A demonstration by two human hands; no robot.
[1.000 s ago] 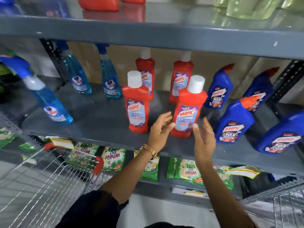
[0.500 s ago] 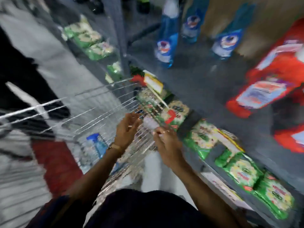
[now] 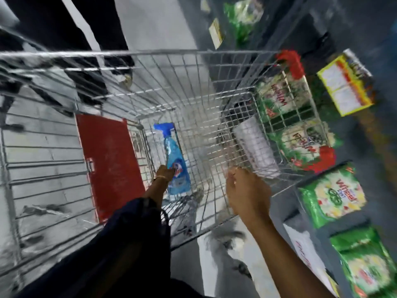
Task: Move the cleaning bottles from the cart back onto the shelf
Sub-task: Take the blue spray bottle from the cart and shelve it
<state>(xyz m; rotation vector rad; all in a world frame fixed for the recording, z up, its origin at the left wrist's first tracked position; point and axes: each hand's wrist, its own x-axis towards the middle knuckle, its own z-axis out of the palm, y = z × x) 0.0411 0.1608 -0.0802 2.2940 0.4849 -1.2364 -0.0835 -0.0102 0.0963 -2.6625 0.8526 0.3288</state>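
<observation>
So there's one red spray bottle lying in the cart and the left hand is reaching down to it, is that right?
Not quite: the spray bottle is blue, not red. The head view shows it lying in the wire cart, with the left hand reaching down to it.

The wire cart (image 3: 150, 61) stands beside the grey shelf (image 3: 305, 188), its mesh floor carrying one blue spray bottle (image 3: 175, 162) that lies flat near the middle — nozzle end toward the far wall. The shelf's low level holds green detergent packets (image 3: 332, 203) lying flat in a row along its front edge — some show only through the cart's side mesh. Under the cart the floor (image 3: 154, 22) is pale grey.
</observation>
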